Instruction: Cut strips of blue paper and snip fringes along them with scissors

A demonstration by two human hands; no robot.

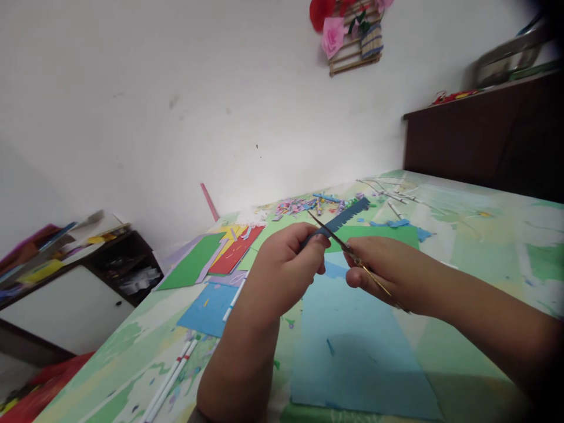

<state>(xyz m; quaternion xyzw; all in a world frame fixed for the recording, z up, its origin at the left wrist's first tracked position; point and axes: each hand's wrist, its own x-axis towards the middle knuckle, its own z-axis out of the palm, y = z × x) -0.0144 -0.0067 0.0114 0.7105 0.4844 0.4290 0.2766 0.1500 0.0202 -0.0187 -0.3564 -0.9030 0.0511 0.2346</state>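
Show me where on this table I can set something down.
Bare tablecloth shows between the right forearm and the dark cabinet, and left of the paired white sticks. Crowded: around the scrap pile and red sheet.

Prob. home rm: patterned tablecloth (480,346), paper-flower wall decor (333,37), dark cabinet (476,129).

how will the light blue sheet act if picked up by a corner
The light blue sheet looks thin and flat, so it would probably be light and sag somewhat. The small blue scrap on it looks loose and would likely slide off.
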